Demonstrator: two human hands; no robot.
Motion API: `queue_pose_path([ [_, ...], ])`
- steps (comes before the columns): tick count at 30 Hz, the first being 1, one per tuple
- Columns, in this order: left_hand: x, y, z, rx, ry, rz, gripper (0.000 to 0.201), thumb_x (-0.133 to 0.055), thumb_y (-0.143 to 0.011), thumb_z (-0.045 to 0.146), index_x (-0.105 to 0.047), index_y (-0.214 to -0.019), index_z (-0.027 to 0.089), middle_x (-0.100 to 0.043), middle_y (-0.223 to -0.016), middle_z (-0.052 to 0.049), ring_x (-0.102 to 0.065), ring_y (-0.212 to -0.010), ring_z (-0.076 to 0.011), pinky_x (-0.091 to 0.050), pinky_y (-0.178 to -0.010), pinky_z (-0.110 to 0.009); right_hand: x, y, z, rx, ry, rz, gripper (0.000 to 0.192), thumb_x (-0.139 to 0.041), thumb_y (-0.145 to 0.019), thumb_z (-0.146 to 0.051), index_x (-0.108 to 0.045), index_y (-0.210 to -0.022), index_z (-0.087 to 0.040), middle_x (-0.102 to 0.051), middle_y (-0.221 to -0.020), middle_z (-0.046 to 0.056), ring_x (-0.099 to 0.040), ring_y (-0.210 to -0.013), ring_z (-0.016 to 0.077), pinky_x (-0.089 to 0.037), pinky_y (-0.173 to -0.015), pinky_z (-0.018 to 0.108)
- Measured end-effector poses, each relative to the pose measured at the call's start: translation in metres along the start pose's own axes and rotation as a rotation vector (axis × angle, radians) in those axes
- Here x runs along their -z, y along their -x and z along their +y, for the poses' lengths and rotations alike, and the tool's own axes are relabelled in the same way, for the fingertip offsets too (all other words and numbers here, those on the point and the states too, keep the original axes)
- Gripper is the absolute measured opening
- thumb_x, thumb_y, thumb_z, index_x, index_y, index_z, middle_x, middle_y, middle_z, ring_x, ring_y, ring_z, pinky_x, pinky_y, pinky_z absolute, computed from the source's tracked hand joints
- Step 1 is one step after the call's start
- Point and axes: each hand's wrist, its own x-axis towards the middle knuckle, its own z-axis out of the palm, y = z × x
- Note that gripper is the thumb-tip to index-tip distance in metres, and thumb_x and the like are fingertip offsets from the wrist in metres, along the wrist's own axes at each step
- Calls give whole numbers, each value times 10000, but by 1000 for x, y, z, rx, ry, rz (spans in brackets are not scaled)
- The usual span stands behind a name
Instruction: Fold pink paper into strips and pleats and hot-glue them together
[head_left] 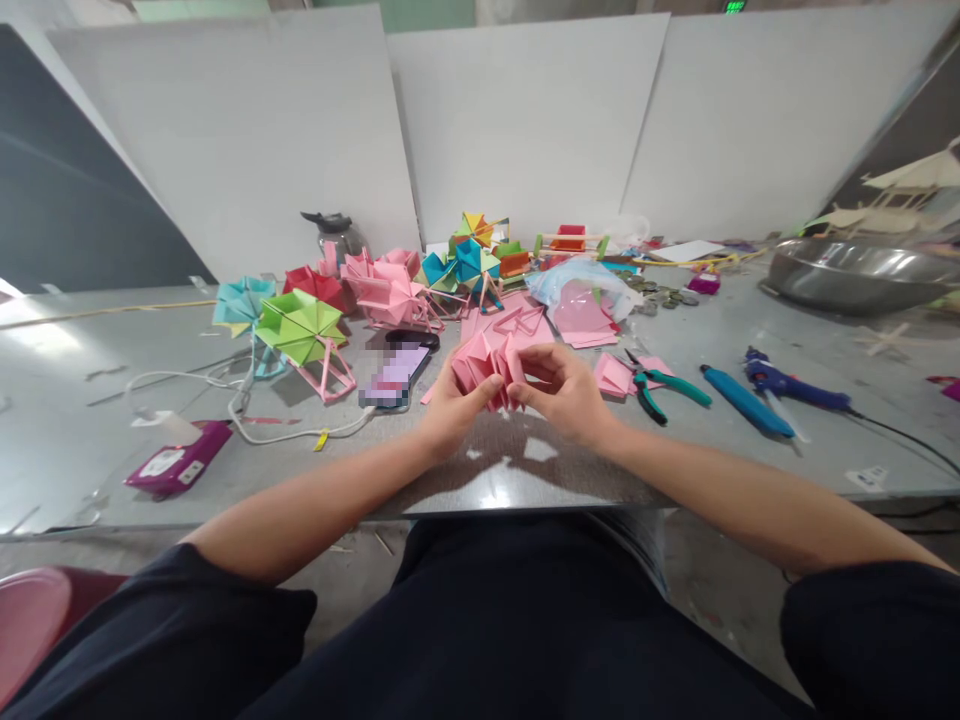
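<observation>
Both hands at frame centre, above counter [112, 480] edge. Left hand [450, 405] and right hand [564, 393] each pinch pink folded paper [487, 368] between fingertips. Step: shaping pleats, likely mid-assembly. Next move needs fine fingertip folding, paper kept steady. Pliers [660, 388] right of hands.

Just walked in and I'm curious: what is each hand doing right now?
Left hand: closed on the pink folded paper piece.
Right hand: closed on the same pink folded paper piece.
</observation>
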Motion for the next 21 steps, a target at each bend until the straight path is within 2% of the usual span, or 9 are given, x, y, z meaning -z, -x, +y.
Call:
queue_pose_path([
  [3, -2, 3, 2, -26, -20, 13, 648, -967, -785, 472, -658, -1306, 241, -761, -1189, -86, -735, -1147, -279, -589, -1001, -443, -1, 1, 0, 8, 7, -11, 660, -985, -717, -622, -692, -1187, -263, -800, -1258, 111, -768, -1263, 324, -695, -1026, 521],
  [6, -4, 5, 6, -39, -33, -1, 615, -961, -795, 463, -667, -1287, 240, -758, -1200, -80, -728, -1144, -271, -588, -999, -433, -2, 2, -1, 20, 20, -19, 670, -983, -722, -623, -689, -1202, -260, -799, -1271, 116, -764, -1276, 328, -694, -1033, 521],
  [9, -6, 7, 11, -61, -33, 3, 630, -974, -777, 439, -669, -1289, 234, -749, -1251, -78, -716, -1160, -259, -584, -995, -400, -3, 3, -3, 35, 39, -20, 677, -982, -727, -626, -693, -1217, -259, -796, -1283, 119, -758, -1290, 328, -675, -1069, 532],
  [11, -7, 7, 14, -44, 2, -1, 677, -987, -764, 415, -660, -1330, 237, -754, -1211, -64, -721, -1132, -244, -584, -976, -382, -3, 4, -3, 44, 44, -19, 680, -977, -732, -636, -695, -1224, -260, -793, -1289, 118, -755, -1295, 328, -662, -1091, 544],
  [15, -10, 10, 18, -8, 81, -54, 779, -1000, -763, 409, -626, -1430, 258, -755, -1068, -23, -729, -1003, -207, -582, -914, -367, -3, 4, -2, 65, 35, -28, 690, -973, -734, -649, -695, -1234, -263, -788, -1287, 119, -758, -1286, 328, -645, -1113, 557],
  [21, -12, 13, 23, 13, 107, -156, 783, -967, -788, 413, -601, -1464, 268, -710, -903, 20, -650, -747, -169, -534, -747, -348, -4, 6, -5, 130, 83, -64, 688, -955, -751, -667, -727, -1264, -269, -776, -1329, 119, -756, -1279, 335, -601, -1170, 585],
])
